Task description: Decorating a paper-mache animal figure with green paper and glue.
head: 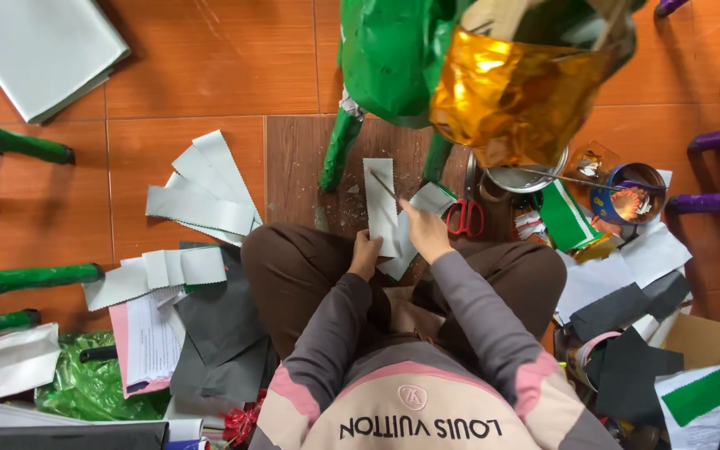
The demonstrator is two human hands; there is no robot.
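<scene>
I sit cross-legged on a tiled floor. My left hand [366, 252] pinches the lower end of a long white paper strip [379, 200] held upright over my knees. My right hand [425, 232] grips a thin stick or brush [385, 187] whose tip rests on the strip's face. More white strips hang under my hands, and one small folded piece [432, 197] shows beside my right fingers. Just beyond the strip stands a figure wrapped in green paper [389, 58] on green legs [339, 150], with crumpled gold foil [514, 96] on it.
Red-handled scissors [465, 217] lie right of my hand, near a metal bowl [527, 177] and a blue tin [633, 196]. Cut white strips [202, 196] and grey sheets [218, 325] lie on the left. Green-wrapped rods [18, 146] are at the left edge, purple ones [714, 202] at the right.
</scene>
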